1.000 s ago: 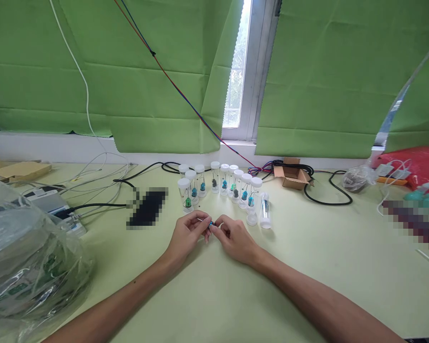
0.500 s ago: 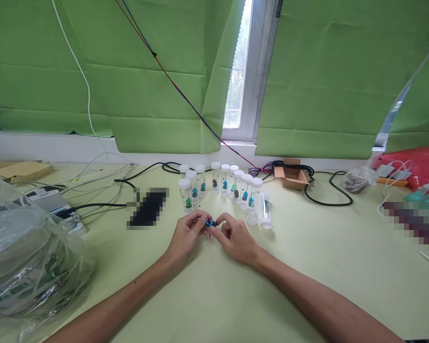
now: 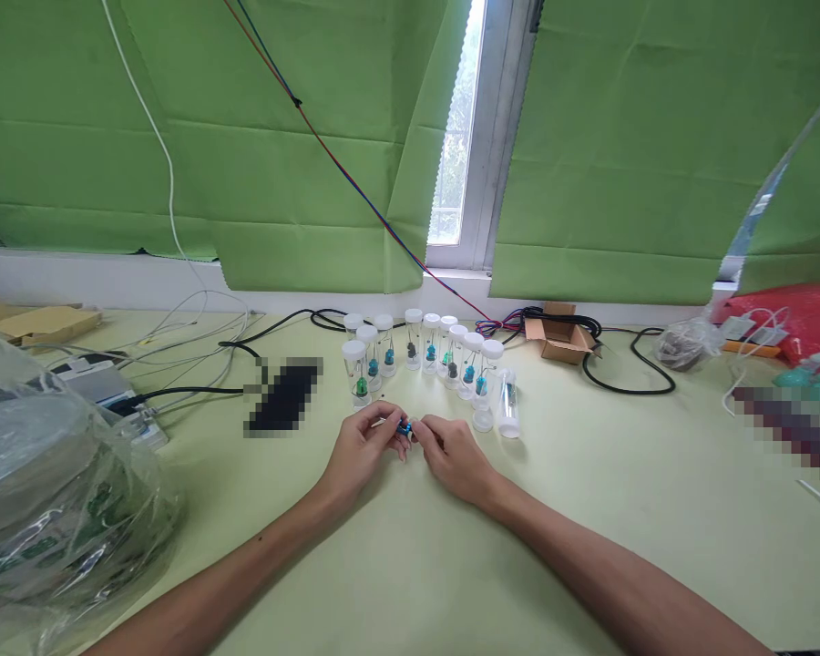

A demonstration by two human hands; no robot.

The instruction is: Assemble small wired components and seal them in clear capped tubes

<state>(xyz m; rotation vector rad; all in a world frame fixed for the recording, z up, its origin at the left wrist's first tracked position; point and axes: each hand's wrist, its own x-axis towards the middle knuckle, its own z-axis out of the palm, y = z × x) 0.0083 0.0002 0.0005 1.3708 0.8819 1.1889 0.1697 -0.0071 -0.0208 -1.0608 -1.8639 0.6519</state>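
Above the table, my left hand (image 3: 365,446) pinches a small blue part (image 3: 403,426) between thumb and fingers. My right hand (image 3: 451,456) meets it from the other side, thumb and forefinger pressed together at the part's right end, which they partly cover. Just beyond my hands, several clear tubes with white caps stand in a curved group; one tube (image 3: 361,387) holds a green piece, others blue or dark grey ones with thin dark stems. At the group's right end a clear tube (image 3: 509,405) appears tilted or lying down. A small clear cup-like piece (image 3: 482,419) sits beside it.
A plastic-wrapped object (image 3: 61,510) takes up the left side, near a power strip (image 3: 133,410) and cables. At the back is an open cardboard box (image 3: 564,342) with a black cable (image 3: 629,387). A red bag (image 3: 793,314) lies at far right.
My right thumb and forefinger have closed together at the blue part's right end; the forefinger was raised and curled before. My left hand keeps its hold.
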